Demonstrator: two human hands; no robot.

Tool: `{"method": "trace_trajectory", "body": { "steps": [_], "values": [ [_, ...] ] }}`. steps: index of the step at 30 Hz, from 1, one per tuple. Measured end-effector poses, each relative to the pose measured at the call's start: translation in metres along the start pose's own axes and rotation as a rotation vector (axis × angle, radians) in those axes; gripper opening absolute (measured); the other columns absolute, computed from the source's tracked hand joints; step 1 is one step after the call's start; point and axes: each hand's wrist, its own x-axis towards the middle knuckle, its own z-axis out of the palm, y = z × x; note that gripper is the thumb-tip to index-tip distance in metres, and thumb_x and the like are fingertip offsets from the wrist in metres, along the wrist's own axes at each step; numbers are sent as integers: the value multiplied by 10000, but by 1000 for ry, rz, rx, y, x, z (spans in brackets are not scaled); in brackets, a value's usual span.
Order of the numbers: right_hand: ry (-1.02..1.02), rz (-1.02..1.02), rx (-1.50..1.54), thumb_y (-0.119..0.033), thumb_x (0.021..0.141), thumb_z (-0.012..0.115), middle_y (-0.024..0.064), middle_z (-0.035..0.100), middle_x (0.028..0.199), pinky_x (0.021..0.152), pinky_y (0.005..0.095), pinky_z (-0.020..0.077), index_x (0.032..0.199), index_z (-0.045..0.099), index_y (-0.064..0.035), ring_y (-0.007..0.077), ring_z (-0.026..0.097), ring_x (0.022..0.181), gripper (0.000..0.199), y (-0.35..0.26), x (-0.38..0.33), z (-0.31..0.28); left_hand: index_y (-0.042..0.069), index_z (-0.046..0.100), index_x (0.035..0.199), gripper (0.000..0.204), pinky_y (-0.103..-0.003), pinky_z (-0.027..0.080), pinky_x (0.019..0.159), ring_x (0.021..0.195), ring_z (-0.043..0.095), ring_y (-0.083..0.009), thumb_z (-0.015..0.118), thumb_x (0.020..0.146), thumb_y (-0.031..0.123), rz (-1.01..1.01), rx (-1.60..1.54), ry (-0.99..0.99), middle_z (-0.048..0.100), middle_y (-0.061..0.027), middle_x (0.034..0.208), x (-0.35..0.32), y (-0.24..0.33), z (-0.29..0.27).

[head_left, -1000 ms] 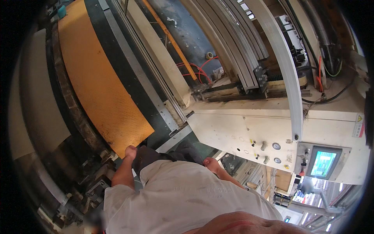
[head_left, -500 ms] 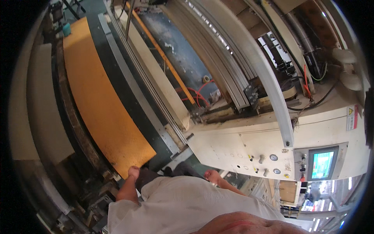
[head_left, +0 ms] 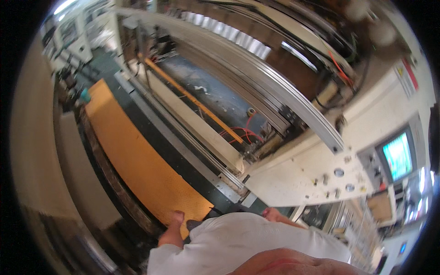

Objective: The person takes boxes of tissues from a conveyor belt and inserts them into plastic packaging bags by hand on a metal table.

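My left hand (head_left: 178, 217) hangs low at my left side with its fingers curled in, and nothing shows in it. In the picture it overlaps the near end of a long orange-yellow sheet (head_left: 137, 160); whether it touches the sheet I cannot tell. My right hand (head_left: 271, 213) is by my right side, partly hidden by my white shirt (head_left: 247, 240). Its fingers also look curled, with no object visible in them. Both hands are small and slightly blurred.
A cream machine housing (head_left: 284, 183) with gauges, knobs and a lit screen (head_left: 398, 156) stands on the right. Across the machine runs a metal beam (head_left: 293, 96). An orange bar (head_left: 197, 103) and red hoses (head_left: 247, 133) lie beyond. Beige board-like sheets (head_left: 85, 183) are on the left.
My view has swung, so the sheet, the machine and the screen sit differently in it. My left hand now overlaps the sheet farther in from its edge. Both hands stay curled.
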Motion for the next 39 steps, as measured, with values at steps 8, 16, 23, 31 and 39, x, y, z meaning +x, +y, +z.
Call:
{"method": "trace_trajectory", "body": {
  "steps": [8, 16, 23, 31, 39],
  "values": [
    [204, 18, -34, -272, 816, 624, 181, 734, 910, 767, 473, 554, 894, 726, -96, 385, 693, 859, 218, 58, -29, 36, 130, 598, 786, 165, -465, 474, 575, 617, 582, -267, 552, 898, 243, -246, -465, -271, 579, -30, 686, -10, 28, 28],
    [423, 190, 200, -306, 847, 637, 179, 735, 943, 824, 464, 563, 950, 753, -110, 383, 706, 913, 249, 114, -127, 108, 84, 667, 747, 123, -392, 482, 539, 635, 614, -233, 602, 832, 144, -10, 462, -500, 657, -88, 733, -21, 63, 77],
    [498, 486, 329, -374, 864, 639, 192, 728, 976, 814, 510, 557, 960, 736, -84, 425, 679, 911, 320, 218, -264, 287, 113, 709, 767, 128, -449, 525, 610, 723, 667, -288, 650, 795, 223, 596, 1269, -738, 697, -109, 777, -44, 133, 182],
    [363, 1088, 714, -298, 866, 585, 167, 748, 1055, 871, 473, 572, 957, 780, -88, 348, 712, 1005, 301, 298, -463, 560, 97, 764, 846, 196, -494, 565, 721, 825, 714, -375, 690, 780, 266, 1064, 1561, -1075, 738, -173, 840, -167, 132, 437],
    [1167, 1573, 1396, -221, 828, 641, 111, 741, 747, 711, 392, 583, 854, 753, -40, 254, 727, 717, 214, 250, -593, 669, 28, 747, 1029, 250, -379, 574, 811, 870, 733, -242, 744, 864, 216, 868, 1263, -1391, 766, -122, 937, -350, 81, 697]
  ]
}}
